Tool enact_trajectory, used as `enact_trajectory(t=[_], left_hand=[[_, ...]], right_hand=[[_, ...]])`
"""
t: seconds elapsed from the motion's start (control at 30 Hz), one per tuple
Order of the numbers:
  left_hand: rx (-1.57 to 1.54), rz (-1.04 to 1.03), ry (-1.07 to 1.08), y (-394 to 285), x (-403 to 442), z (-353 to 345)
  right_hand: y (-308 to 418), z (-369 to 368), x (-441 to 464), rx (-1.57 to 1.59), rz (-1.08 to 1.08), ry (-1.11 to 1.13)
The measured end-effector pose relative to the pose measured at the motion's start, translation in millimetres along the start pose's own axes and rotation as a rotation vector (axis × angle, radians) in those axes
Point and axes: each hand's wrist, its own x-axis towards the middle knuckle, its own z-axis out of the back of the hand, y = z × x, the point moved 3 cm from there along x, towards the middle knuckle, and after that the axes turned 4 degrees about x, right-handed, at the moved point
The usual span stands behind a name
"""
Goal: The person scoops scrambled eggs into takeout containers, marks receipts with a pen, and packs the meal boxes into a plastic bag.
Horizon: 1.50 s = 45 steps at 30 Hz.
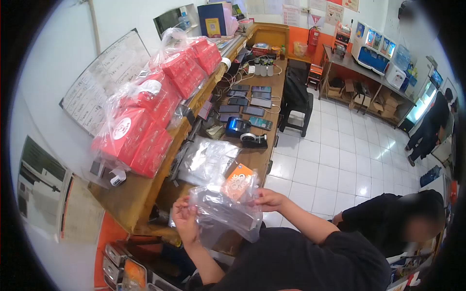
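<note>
Two hands show on my feed: the left hand (184,220) pinches the clear plastic bag (223,208) at its nine o'clock edge, and the right hand (272,200) at three. The bag sits at six o'clock in my view; I judge it light, limp and slippery, best gripped by both side edges. An orange box (239,182) shows at its twelve o'clock, maybe inside.

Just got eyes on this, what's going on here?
The person's left hand and right hand hold a clear plastic bag between them. An orange box shows at the bag's upper part; I cannot tell whether it is inside. Several phones lie on the desk, and bagged red boxes sit on the ledge to the left.
</note>
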Motion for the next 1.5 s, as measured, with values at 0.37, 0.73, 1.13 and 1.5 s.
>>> enact_trajectory(t=[0.37, 0.73, 1.13, 1.5], left_hand=[[0.845, -0.002, 0.356, 23, -85, -71], [0.382, 0.415, 0.7, 57, -186, -76], [0.834, 0.028, -0.124, 5, -163, 77], [0.508, 0.142, 0.031, -12, -155, 158]], right_hand=[[-23, -26, -132, -0.46, 0.076, -0.62], [-106, -84, -160, -0.625, -0.095, -0.772], [-119, -101, -60, -1.197, 0.158, -0.497], [-31, -151, -47, -1.198, 0.313, -0.594]])
